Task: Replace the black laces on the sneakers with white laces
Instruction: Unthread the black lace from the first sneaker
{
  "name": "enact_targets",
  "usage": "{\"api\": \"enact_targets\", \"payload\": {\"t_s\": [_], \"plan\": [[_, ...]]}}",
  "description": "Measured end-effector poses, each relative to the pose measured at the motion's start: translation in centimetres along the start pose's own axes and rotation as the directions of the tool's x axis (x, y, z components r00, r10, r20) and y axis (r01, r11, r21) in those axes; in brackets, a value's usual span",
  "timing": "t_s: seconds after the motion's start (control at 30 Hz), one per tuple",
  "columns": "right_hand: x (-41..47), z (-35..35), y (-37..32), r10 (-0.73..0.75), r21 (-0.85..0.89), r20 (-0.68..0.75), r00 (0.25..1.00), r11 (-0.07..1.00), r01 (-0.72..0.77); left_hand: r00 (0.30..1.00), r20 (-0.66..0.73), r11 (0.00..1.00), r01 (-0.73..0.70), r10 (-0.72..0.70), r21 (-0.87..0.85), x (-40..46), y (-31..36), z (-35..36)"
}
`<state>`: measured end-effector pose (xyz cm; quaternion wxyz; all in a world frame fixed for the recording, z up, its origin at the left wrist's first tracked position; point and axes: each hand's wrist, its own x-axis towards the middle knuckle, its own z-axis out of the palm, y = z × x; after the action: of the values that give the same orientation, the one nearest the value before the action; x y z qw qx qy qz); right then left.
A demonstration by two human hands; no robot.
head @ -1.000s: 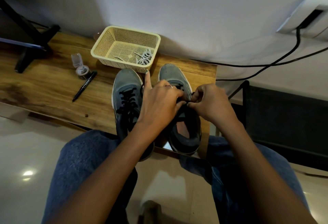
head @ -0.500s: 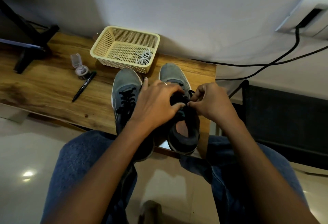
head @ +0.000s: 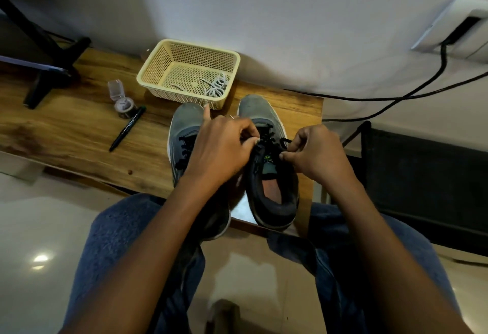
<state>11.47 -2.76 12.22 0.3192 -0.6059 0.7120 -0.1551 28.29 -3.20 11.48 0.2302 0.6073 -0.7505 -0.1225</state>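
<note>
Two grey sneakers side by side on the wooden surface (head: 79, 132), toes toward the wall, heels hanging over the near edge above the knees. Left sneaker (head: 184, 127) still fully threaded with its black lace, partly hidden under the left forearm. Right sneaker (head: 272, 175) open at the collar, black lace (head: 266, 139) loosened across the tongue. Left hand (head: 221, 148) over the gap between the shoes, grip clenched, thumb and fingers pinching the black lace at the right shoe's eyelets, one finger sticking out straight toward the basket. Right hand (head: 314, 154) on the far side of the same shoe, grip likewise clenched, pinching a loop of the black lace just beside the tongue. Cream mesh basket (head: 158, 66) just behind the shoes, against the wall, with the white laces (head: 216, 88) coiled in its right corner. Black marker (head: 126, 128) left of the sneakers, a small clear lidded container (head: 120, 98) touching its far end
</note>
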Motion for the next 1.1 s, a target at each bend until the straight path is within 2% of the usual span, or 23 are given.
{"api": "enact_targets", "payload": {"t_s": [0.13, 0.23, 0.43, 0.63, 0.8, 0.87, 0.93, 1.0, 1.03, 1.1], "plan": [[0.0, 0.0, 0.0, -0.008, -0.015, -0.008, 1.0, 1.0, 0.008, 0.99, 0.098, 0.987, -0.115, 0.104, 0.114, -0.5, 1.4, 1.1], [0.0, 0.1, 0.0, -0.005, -0.017, -0.004, 1.0, 1.0, 0.005, 0.991, 0.059, 0.981, -0.131, 0.124, 0.141, -0.5, 1.9, 1.6], [0.2, 0.1, 0.1, 0.01, 0.028, -0.006, 1.0, 1.0, -0.01, 0.998, 0.016, 0.995, -0.069, 0.068, 0.07, -0.4, 1.8, 1.3], [0.5, 0.3, 0.0, 0.028, 0.096, 0.008, 1.0, 0.995, -0.028, 0.998, -0.028, 0.998, 0.055, -0.054, 0.007, -0.4, 1.1, 0.8], [0.4, 0.2, 0.3, 0.027, 0.086, 0.01, 1.0, 0.996, -0.028, 0.982, -0.087, 0.985, 0.161, -0.167, -0.067, -0.5, 0.6, 0.7], [0.3, 0.1, 0.4, 0.017, 0.061, 0.004, 1.0, 0.998, -0.017, 0.99, -0.044, 0.987, 0.133, -0.137, -0.094, -0.6, 0.8, 1.0], [0.2, 0.0, 0.5, 0.008, 0.043, -0.009, 1.0, 0.999, -0.008, 0.997, 0.062, 0.993, 0.056, -0.05, -0.104, -0.7, 1.2, 1.3], [0.2, 0.0, 0.6, -0.001, 0.029, -0.02, 1.0, 1.0, 0.001, 0.986, 0.163, 0.999, -0.031, 0.038, -0.042, -0.8, 1.5, 1.9], [0.2, 0.0, 0.5, -0.006, 0.022, -0.022, 1.0, 1.0, 0.006, 0.981, 0.185, 0.998, -0.064, 0.063, 0.001, -0.8, 1.6, 2.1], [0.2, 0.0, 0.4, -0.011, 0.016, -0.017, 1.0, 1.0, 0.012, 0.987, 0.139, 0.995, -0.087, 0.081, 0.041, -0.8, 1.6, 2.2]]}}
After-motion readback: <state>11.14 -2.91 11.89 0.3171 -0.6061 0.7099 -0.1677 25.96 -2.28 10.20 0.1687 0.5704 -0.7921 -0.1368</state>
